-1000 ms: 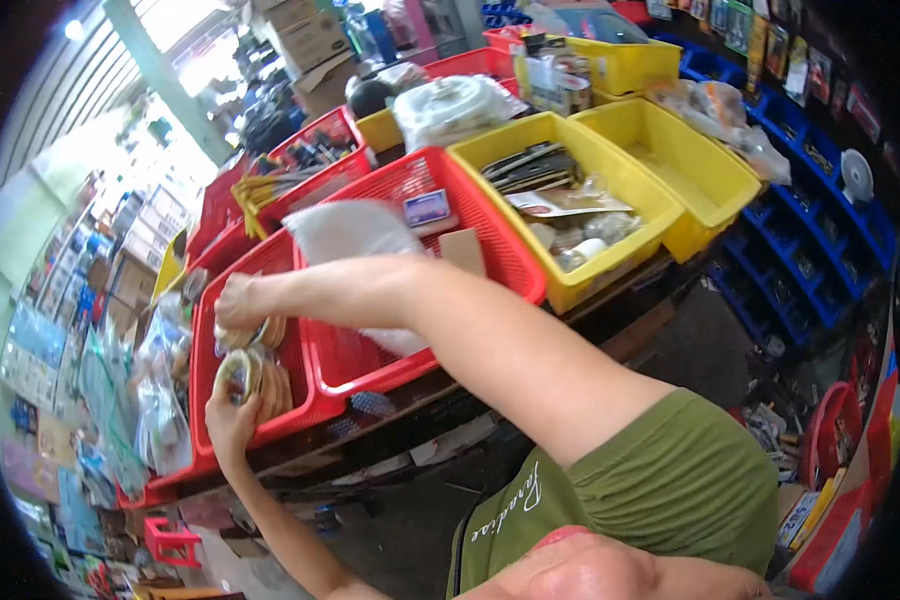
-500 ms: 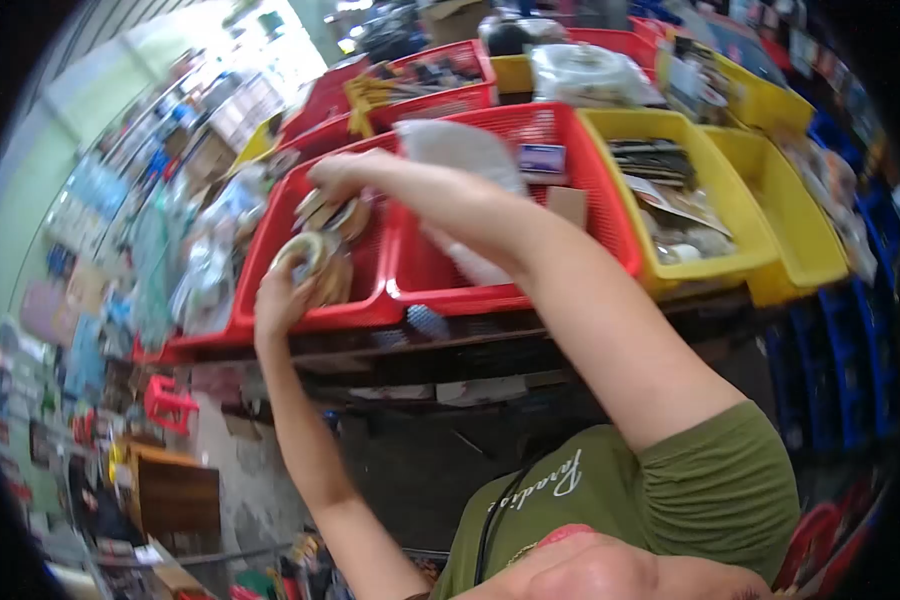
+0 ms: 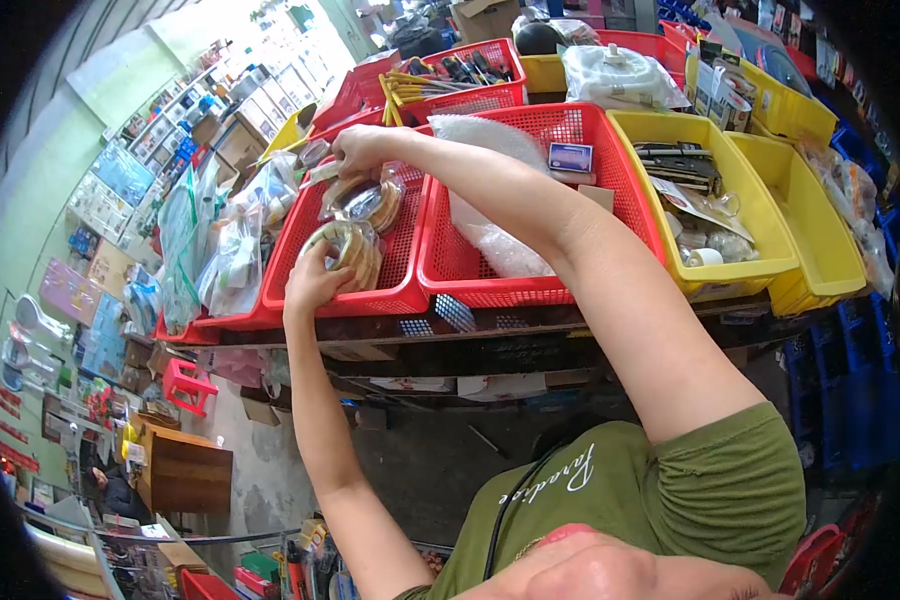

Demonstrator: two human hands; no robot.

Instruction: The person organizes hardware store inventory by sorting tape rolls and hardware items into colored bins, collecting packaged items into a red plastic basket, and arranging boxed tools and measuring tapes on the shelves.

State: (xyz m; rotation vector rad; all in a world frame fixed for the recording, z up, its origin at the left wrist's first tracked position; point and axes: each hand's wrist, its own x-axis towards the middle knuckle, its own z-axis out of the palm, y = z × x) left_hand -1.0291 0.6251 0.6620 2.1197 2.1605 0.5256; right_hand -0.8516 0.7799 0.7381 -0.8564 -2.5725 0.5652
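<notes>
My left hand curls its fingers around the near stack of pale, ring-shaped rolls, which look wrapped in clear plastic. The stack sits in the left red basket. Just behind it is a second stack of shiny rolls in clear wrap. My right hand is at the basket's far left rim, above that second stack, fingers bent and closed. A small clear packet shows by its fingertips; whether they grip it I cannot make out.
To the right, a red basket holds bubble wrap and a small blue box. Yellow bins stand beyond it. Behind, another red basket holds yellow-handled tools. Bagged goods crowd the left side.
The view has shifted, so the baskets appear lower and further right, and is sharper. My right hand has drawn slightly away from the far rolls; my left hand stays at the near stack.
</notes>
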